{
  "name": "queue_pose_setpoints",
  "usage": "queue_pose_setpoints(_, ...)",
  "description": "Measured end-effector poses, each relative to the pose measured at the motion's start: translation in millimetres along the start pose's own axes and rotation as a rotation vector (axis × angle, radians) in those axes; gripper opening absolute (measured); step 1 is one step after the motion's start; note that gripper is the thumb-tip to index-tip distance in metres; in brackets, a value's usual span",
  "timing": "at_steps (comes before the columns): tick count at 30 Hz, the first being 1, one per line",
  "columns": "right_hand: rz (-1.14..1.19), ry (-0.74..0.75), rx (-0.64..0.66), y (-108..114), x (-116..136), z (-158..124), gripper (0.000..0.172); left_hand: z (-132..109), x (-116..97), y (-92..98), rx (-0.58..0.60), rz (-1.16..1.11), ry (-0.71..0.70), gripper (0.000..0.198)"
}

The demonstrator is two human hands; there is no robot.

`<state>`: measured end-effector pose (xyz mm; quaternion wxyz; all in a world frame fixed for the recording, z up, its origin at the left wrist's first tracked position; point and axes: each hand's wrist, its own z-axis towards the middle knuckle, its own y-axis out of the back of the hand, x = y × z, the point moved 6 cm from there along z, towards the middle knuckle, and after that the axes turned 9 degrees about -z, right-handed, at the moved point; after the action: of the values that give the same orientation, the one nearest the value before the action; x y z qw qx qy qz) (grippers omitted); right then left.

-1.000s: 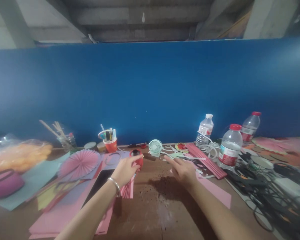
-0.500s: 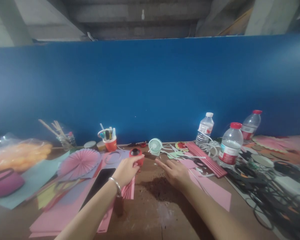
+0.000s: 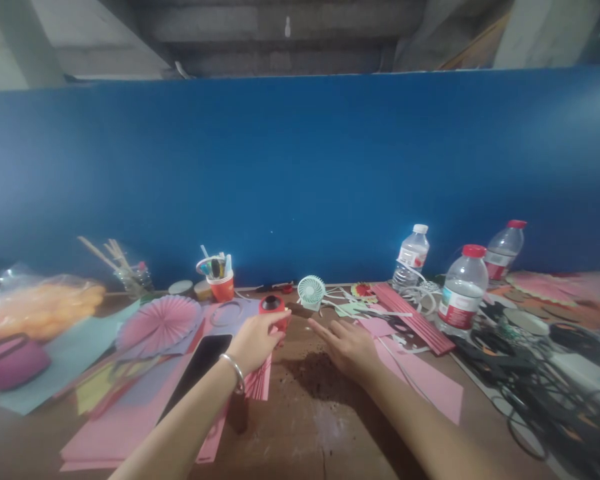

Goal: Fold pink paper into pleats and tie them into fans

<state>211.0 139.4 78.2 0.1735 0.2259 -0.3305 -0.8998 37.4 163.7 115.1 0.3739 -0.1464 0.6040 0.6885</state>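
My left hand [image 3: 255, 343], with a silver bangle at the wrist, is closed around the side of a small red container [image 3: 271, 305] with a dark round top. The container's lower part is hidden by my fingers. To its right, my right hand [image 3: 349, 347] is held low over the brown table, palm down. Its index finger points toward the container and the other fingers are slightly bent; I see nothing in it. Dark crumbs [image 3: 320, 377] are scattered on the wood between my hands. A small mint-green fan [image 3: 311, 292] stands just beyond my fingertips.
Left lie a black phone [image 3: 197, 367], pink paper [image 3: 100, 437], a pink pleated rosette [image 3: 160, 327] and a red cup of pens [image 3: 222, 288]. Right are folded pink strips [image 3: 415, 320], water bottles [image 3: 463, 290] and tangled black cords [image 3: 535, 393]. A blue partition [image 3: 300, 173] rises behind.
Both hands stay in nearly the same place, the left still on the red container. My right fingertips have shifted very slightly left. The view has moved a little.
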Motion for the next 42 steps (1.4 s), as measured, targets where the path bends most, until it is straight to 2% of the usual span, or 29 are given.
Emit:
queue_pose_setpoints(5,0.003,-0.010,0.021,0.7,1.0,0.3,0.047,-0.8,1.4,-3.0,0.017,-0.041,0.016,0.043)
queue_pose_setpoints(16,-0.067,-0.014,-0.021,-5.7,9.8,-3.5,0.042,-0.8,4.4,-8.0,0.019,-0.085,0.032,0.042)
queue_pose_setpoints(23,-0.063,-0.029,-0.026,-6.8,14.3,-5.6,0.043,-0.8,13.5,-12.9,-0.010,-0.159,0.085,0.037)
queue_pose_setpoints(32,-0.074,-0.030,0.047,-14.1,18.6,-10.0,0.051,-1.0,21.7,-22.8,-0.050,-0.328,0.142,0.031)
queue_pose_setpoints(42,-0.084,-0.014,0.141,-17.2,22.7,-12.0,0.049,-1.9,35.5,-33.2,-0.133,-0.389,0.191,0.023)
